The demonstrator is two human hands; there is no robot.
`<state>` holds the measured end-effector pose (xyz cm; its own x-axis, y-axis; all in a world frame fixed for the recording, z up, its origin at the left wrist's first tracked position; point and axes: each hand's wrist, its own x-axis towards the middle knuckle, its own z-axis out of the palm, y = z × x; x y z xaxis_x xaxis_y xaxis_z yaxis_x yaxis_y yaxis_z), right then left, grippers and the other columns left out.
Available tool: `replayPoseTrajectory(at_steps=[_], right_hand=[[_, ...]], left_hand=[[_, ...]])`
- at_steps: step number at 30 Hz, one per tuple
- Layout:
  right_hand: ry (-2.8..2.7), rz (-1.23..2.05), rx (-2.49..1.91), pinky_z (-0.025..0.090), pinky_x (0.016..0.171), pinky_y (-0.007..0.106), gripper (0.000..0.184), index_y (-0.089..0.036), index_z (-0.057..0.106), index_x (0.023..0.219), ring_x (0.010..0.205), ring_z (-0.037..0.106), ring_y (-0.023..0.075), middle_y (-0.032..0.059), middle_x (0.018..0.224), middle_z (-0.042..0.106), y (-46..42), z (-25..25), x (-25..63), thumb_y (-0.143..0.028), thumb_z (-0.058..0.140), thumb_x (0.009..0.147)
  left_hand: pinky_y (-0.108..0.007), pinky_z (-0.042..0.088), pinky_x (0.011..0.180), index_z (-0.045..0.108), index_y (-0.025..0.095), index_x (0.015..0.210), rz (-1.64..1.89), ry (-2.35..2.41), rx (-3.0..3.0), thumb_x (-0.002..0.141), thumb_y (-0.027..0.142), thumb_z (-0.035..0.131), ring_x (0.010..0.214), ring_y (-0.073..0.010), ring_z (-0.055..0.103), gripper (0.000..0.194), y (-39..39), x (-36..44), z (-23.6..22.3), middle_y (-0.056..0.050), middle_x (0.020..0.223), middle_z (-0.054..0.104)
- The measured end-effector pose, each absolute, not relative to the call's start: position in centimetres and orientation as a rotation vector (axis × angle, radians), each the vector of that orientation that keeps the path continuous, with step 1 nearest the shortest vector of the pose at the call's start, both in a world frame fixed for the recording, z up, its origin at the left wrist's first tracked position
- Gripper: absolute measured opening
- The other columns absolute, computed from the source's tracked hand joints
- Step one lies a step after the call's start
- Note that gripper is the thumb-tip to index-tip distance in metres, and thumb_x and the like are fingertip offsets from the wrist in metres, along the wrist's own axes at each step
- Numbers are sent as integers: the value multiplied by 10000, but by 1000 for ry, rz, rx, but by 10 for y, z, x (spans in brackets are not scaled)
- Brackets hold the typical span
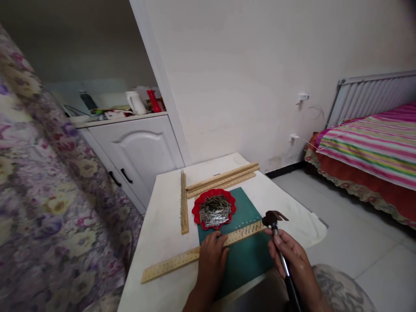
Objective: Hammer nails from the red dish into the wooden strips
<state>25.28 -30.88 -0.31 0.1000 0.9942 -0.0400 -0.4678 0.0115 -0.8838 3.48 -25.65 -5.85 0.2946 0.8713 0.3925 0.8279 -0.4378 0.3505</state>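
Note:
My right hand (292,258) is wrapped round the shaft of a claw hammer (274,219), its head up and over the right end of a drilled wooden strip (172,263). Several nails (247,229) stand upright in that end of the strip. My left hand (212,253) grips the strip near its middle, fingers bent over the wood; whether a nail is between the fingertips I cannot make out. Beneath lies a green mat (242,260). Just beyond my left hand, a red scalloped dish (196,208) holds a heap of loose nails (216,210).
Another strip studded with nails (183,203) lies left of the dish. Further wooden strips (224,178) rest at the back of the white table (162,208). A floral curtain (65,195) hangs at left, a white cabinet (139,151) stands behind, and a bed (373,143) is at right.

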Motion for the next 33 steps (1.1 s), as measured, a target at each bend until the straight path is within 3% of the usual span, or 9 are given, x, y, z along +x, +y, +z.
replayPoseTrajectory(at_steps=[9, 16, 21, 27, 33], right_hand=[[-626, 1207, -921, 210, 314, 190, 305, -194, 608, 952, 289, 323, 45, -48, 509, 541, -317, 5, 264, -434, 600, 763], [-677, 1378, -846, 202, 320, 173, 328, -180, 620, 933, 308, 335, 40, -43, 530, 535, -312, -7, 258, -455, 601, 756], [-800, 1442, -804, 217, 335, 181, 303, -153, 622, 937, 316, 341, 45, -41, 524, 537, -303, 1, 242, -418, 537, 817], [-941, 1471, -763, 233, 337, 195, 292, -137, 614, 918, 301, 365, 47, -47, 515, 548, -274, 35, 230, -398, 550, 806], [-927, 1542, -776, 202, 284, 175, 393, -144, 564, 930, 254, 373, 42, -69, 492, 541, -258, -6, 220, -493, 582, 751]], left_hand=[[-367, 415, 813, 592, 243, 1075, 733, 1687, 2440, 828, 156, 406, 937, -211, 533, 321, -256, 50, -56, -66, 1075, 576], [-358, 415, 814, 596, 227, 1051, 767, 1680, 2392, 826, 137, 403, 934, -209, 528, 310, -253, 66, -57, -69, 1031, 583], [-409, 402, 880, 562, 208, 1095, 927, 1598, 2469, 804, 135, 438, 1052, -236, 491, 325, -260, 53, -60, -91, 1151, 540], [-333, 418, 770, 586, 195, 911, 988, 1648, 2391, 864, 185, 368, 873, -198, 525, 223, -250, 23, -24, -65, 909, 583], [-279, 396, 734, 596, 189, 815, 728, 1707, 2420, 825, 128, 402, 852, -180, 516, 204, -213, 19, -14, -47, 863, 575]])
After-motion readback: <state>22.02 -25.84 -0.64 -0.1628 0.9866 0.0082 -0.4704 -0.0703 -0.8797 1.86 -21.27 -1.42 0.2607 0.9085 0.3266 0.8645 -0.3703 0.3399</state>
